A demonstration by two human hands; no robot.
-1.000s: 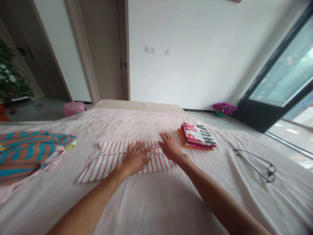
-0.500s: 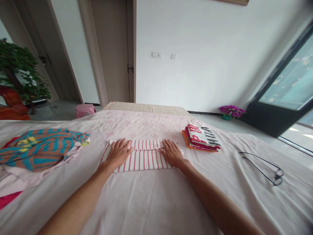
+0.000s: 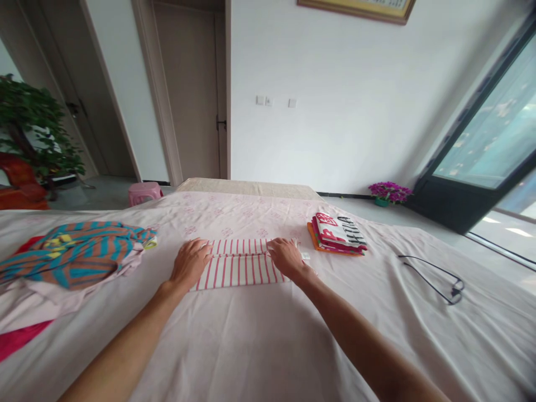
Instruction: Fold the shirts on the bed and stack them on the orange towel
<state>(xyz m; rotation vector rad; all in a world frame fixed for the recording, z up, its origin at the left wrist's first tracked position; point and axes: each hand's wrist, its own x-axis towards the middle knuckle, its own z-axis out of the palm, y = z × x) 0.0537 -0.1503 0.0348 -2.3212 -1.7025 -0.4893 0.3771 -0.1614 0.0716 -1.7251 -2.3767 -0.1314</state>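
A white garment with red stripes [image 3: 240, 271], folded into a flat strip with a seam along its middle, lies across the bed in front of me. On its left end rests my left hand [image 3: 190, 262], palm down, fingers slightly bent and apart. My right hand [image 3: 287, 257] lies over the right end in the same way, fingertips on the cloth near the seam. Neither hand visibly grips the fabric, though the thumbs are partly hidden. A small white label shows just right of my right hand. Beyond it sits a stack of folded clothes [image 3: 339, 234] with a printed white piece on top.
Rumpled clothes [image 3: 84, 251], one striped brown and blue, lie on the left of the pale bed sheet [image 3: 234, 346]. Black-framed glasses [image 3: 456, 289] lie at the right. Beyond the bed are a pink stool [image 3: 144, 192], purple flowers [image 3: 391, 191] and a leafy plant [image 3: 33, 128].
My left hand has slid left toward the garment's end, and the fingers of both hands are more bent. The camera view has tilted up and turned slightly right.
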